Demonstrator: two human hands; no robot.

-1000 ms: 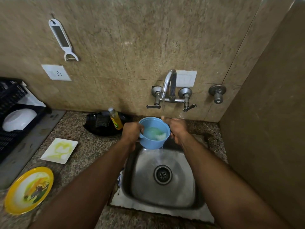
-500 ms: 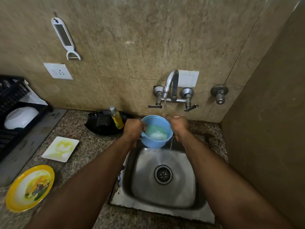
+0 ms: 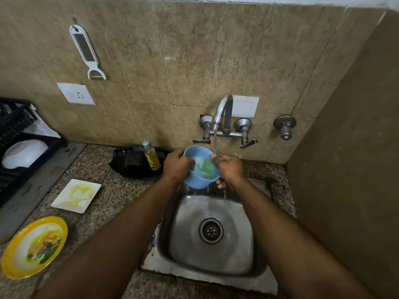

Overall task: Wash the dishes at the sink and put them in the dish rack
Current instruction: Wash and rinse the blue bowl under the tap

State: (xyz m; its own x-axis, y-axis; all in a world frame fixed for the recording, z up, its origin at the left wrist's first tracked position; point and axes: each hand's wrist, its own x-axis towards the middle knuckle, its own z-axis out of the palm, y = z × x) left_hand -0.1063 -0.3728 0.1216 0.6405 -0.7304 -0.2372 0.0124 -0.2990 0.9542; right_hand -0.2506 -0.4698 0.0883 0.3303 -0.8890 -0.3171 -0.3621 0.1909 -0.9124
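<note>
A blue bowl (image 3: 197, 180) is held over the back of the steel sink (image 3: 216, 264), just under the running tap (image 3: 223, 113). My left hand (image 3: 177, 166) grips its left rim. My right hand (image 3: 230, 169) grips the right rim, thumb over the edge. Greenish soapy water sits inside the bowl, and water runs off its underside into the sink. On the counter at left lie a dirty white square plate (image 3: 76, 196) and a dirty yellow round plate (image 3: 34, 247). The black dish rack (image 3: 13, 126) at far left holds a white bowl (image 3: 23, 153).
A yellow dish-soap bottle (image 3: 152, 157) stands on a black tray (image 3: 129, 164) left of the tap. A peeler (image 3: 87, 52) hangs on the wall above a socket (image 3: 75, 93). A side wall closes in on the right. A grey mat (image 3: 38, 182) lies under the rack.
Water now streams from the tap onto the bowl's right rim and spills into the sink. The bowl has tilted a little toward me; both hands keep their grip.
</note>
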